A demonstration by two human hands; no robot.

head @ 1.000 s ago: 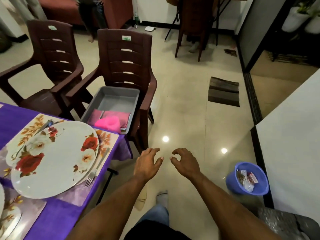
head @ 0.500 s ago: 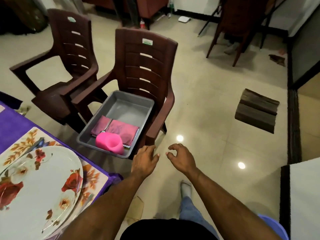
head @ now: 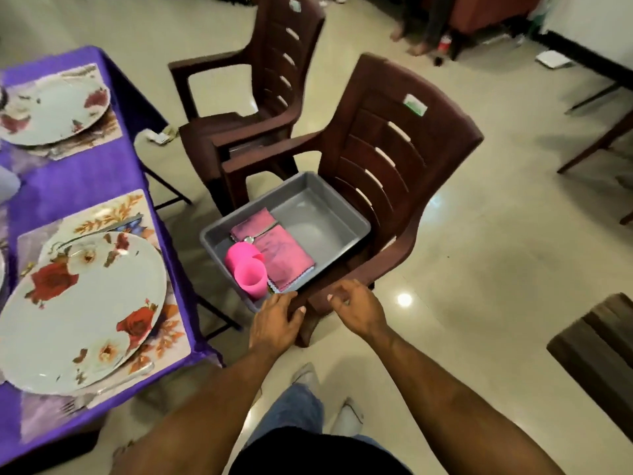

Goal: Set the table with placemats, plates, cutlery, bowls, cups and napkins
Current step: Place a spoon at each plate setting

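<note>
1. Right now, in the head view, your left hand [head: 274, 318] hangs just below the near corner of the grey tray [head: 346, 219], its fingers [head: 286, 299] relaxed and holding nothing; whether they touch the tray rim, you cannot tell.
2. Your right hand [head: 359, 310] is just right of that corner, over the chair's [head: 394, 149] armrest, fingers loosely curled and empty.
3. The tray sits on the chair seat.
4. Inside the tray's near end, two pink cups [head: 247, 267] lie side by side, beside folded pink napkins [head: 277, 248], with a spoon [head: 255, 236] on top of those.
5. Left of the tray, the purple worktop [head: 96, 180] carries a floral plate [head: 82, 310] on a placemat [head: 130, 210], a fork [head: 73, 404] at its near edge.
6. A second chair [head: 260, 97] stands beyond the tray.
</note>
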